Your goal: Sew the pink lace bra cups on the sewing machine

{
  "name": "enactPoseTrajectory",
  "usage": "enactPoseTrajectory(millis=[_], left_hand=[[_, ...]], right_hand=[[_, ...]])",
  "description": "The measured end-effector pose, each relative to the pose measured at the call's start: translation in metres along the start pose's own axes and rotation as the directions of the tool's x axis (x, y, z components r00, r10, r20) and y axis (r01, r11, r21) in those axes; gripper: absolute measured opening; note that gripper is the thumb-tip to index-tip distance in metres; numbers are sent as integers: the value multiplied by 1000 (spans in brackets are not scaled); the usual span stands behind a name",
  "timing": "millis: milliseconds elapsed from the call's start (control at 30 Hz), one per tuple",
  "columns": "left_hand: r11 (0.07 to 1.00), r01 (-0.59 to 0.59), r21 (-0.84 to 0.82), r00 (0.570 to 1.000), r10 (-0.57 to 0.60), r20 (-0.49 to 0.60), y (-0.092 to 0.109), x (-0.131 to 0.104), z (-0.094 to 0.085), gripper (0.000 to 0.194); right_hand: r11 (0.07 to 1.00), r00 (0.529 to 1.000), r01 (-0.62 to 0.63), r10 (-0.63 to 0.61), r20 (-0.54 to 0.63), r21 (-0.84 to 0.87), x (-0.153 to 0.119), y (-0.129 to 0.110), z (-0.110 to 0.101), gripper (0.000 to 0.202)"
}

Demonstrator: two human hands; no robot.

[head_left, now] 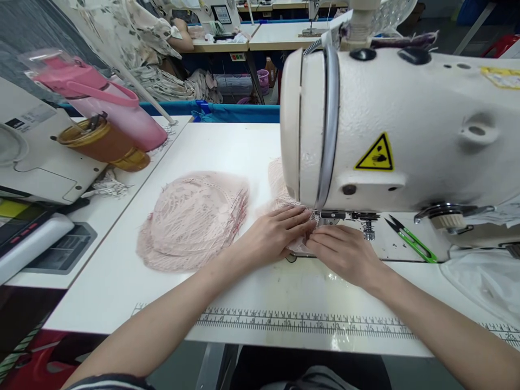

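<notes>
A white table [239, 146] bears a pile of pink lace [195, 225] left of the left hand [280, 230]; a sewing machine [410, 103] stands beyond the right hand [345, 252]. White fabric [483, 281] lies farther right; ruler markings [292, 322] run on the near side of both.

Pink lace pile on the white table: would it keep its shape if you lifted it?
Probably not: the pink lace pile looks thin and sheer, so it would likely flop. Its openwork suggests it is light for its bulk. Pushed, its layers might slide apart, since their edges look uneven.
</notes>
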State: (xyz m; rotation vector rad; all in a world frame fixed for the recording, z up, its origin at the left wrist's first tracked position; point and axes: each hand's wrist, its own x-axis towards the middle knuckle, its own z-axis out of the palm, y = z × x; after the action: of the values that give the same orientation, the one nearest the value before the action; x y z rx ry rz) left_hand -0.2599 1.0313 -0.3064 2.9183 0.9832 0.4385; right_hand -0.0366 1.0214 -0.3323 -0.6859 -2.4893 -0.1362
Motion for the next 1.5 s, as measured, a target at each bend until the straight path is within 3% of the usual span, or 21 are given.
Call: enactPoseTrajectory(millis=[300,767,900,1100,1500], left_hand=[[999,5,38,1000,-5,-6,3,0,2,41],[995,48,91,998,-44,-41,7,2,7,36],[993,55,103,998,-52,-34,8,1,8,38],[990,69,123,998,-66,-22,11,0,9,41],[978,88,191,996,-87,-13,13,-1,13,44]], right_hand=[[999,996,-49,48,73,4,0,4,-4,27],[994,995,-95,93,45,48,-2,10,0,23],[998,998,-63,63,28,3,-1,12,-3,24],[981,991,-136,135,-13,-136,1,10,-12,19],[963,983,-175,157,-99,-206,2,11,-18,16]])
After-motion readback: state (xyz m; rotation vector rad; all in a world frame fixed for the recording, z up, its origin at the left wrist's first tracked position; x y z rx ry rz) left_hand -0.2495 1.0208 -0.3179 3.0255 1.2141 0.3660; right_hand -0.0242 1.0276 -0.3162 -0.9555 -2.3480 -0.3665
